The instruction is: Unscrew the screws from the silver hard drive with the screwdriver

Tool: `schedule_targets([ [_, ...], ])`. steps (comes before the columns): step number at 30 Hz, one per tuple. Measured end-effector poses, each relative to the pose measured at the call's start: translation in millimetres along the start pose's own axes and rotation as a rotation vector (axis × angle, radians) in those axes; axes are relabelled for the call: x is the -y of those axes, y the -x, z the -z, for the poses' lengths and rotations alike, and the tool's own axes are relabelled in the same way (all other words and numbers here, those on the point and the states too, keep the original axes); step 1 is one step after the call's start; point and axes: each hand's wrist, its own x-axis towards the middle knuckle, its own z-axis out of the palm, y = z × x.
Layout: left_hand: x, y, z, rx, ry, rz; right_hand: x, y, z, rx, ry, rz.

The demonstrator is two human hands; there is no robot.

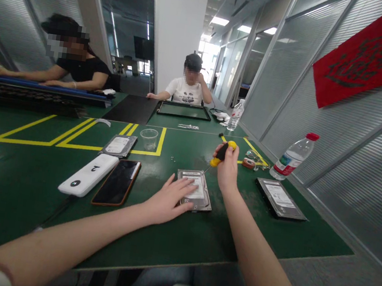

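A hard drive (204, 198) with a white label lies flat on the green table in front of me. My left hand (170, 199) rests on it with fingers spread, covering part of the label. In my right hand (227, 164) is a yellow and black screwdriver (224, 152), gripped by its handle and tilted. Its thin shaft slants down to the far right part of the drive; whether the tip sits in a screw is too small to tell. Several tiny bits, perhaps screws, (173, 159) lie just beyond the drive.
Left are a phone (116, 183), a white power bank (89, 175) with a cable, another hard drive (118, 145) and a clear plastic cup (149, 139). To the right stand a third hard drive (280, 198) and a water bottle (294, 157). Two people sit across the table (49, 165).
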Motion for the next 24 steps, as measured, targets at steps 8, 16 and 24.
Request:
schedule_targets([
  [8, 85.6, -65.4, 48.5, -0.052, -0.056, 0.388, -1.4, -3.7, 1.8, -0.036, -0.025, -0.006],
  [16, 116.3, -84.6, 17.9, -0.023, -0.172, 0.419, 0.7, -1.8, 2.5, -0.008, -0.011, -0.010],
  [24, 118.5, -80.3, 15.3, -0.035, -0.219, 0.402, 1.7, -2.7, 3.3, -0.010, -0.034, 0.018],
])
